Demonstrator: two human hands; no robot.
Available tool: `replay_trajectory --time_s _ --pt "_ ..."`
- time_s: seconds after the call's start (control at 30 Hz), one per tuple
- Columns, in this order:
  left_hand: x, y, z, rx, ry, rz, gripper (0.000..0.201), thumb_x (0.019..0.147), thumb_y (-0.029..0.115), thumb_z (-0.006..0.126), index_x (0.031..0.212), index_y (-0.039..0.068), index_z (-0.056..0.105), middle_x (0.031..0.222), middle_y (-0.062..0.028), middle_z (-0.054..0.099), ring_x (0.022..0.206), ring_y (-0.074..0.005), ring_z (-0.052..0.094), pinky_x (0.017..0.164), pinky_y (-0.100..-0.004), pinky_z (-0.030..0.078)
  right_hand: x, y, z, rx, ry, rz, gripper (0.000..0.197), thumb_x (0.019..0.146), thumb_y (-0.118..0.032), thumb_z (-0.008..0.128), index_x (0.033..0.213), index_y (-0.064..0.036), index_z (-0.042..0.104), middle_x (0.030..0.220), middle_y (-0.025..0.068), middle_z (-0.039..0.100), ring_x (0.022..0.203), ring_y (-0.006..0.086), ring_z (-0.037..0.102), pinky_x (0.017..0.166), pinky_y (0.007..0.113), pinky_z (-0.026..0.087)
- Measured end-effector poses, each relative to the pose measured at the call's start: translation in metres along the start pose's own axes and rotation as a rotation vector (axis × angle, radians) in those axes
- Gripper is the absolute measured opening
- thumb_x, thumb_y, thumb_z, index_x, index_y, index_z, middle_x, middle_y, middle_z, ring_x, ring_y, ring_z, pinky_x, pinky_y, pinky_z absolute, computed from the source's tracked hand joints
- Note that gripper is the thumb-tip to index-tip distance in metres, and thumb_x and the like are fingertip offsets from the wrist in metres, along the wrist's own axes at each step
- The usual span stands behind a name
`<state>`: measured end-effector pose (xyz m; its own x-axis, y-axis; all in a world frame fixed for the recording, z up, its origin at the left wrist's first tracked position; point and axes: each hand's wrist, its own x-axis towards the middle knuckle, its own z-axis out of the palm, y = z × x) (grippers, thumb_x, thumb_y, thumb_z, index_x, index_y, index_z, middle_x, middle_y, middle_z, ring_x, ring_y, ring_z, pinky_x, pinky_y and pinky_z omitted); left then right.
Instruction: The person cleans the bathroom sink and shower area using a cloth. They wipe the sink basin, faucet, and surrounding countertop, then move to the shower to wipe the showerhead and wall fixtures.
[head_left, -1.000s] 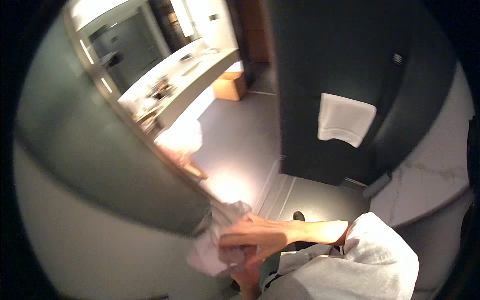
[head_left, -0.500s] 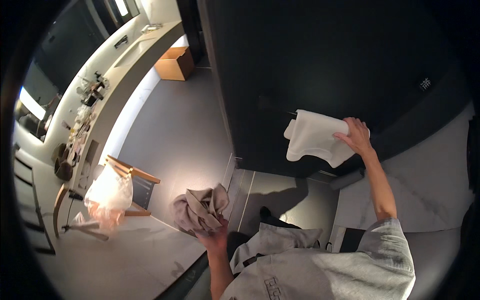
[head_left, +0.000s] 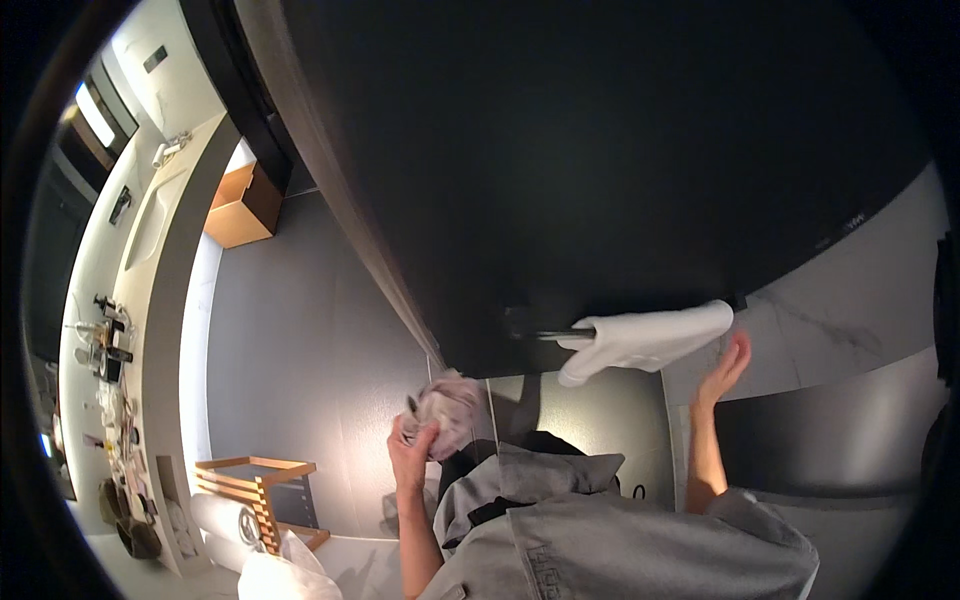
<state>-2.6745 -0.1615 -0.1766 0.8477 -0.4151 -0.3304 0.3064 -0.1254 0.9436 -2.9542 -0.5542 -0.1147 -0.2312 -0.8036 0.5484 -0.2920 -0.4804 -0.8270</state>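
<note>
Bunched in my left hand (head_left: 410,460) is a crumpled grey-pink cloth (head_left: 448,415); motion blurs it a little, and whether it is a towel or a garment I cannot tell. A white towel (head_left: 655,340) hangs over a dark towel bar (head_left: 552,335) fixed to the black glossy panel (head_left: 580,170). Just to the right of the towel, my right hand (head_left: 722,376) has its fingers stretched out, with a small gap to the fabric and nothing in the palm.
A long vanity counter (head_left: 190,230) with bottles and toiletries (head_left: 105,345) runs along the left. Under its far end stands a wooden box (head_left: 245,207). Nearer are a slatted wooden stool (head_left: 265,500) and a white bag (head_left: 285,575). Marble-patterned wall (head_left: 830,320) lies right.
My right hand has let go of the white towel and drawn off to its right. The cloth in my left hand has moved toward the panel's edge. The whole view has shifted.
</note>
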Motion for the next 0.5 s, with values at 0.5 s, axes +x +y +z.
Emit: replay_trajectory --time_s 0.5 --pt "0.088 0.014 -0.006 0.032 -0.319 -0.021 0.051 0.072 0.033 0.083 0.103 -0.003 0.065 0.098 -0.0108 0.069 0.087 -0.0163 0.065 0.079 -0.0313 0.052 -0.094 0.157 0.043 0.199 -0.259 0.779 0.053 0.096 -0.043 0.047 0.134 -0.0068 0.049 0.126 0.0136 0.057 0.108 0.0307 0.058 0.089 0.045 0.051"
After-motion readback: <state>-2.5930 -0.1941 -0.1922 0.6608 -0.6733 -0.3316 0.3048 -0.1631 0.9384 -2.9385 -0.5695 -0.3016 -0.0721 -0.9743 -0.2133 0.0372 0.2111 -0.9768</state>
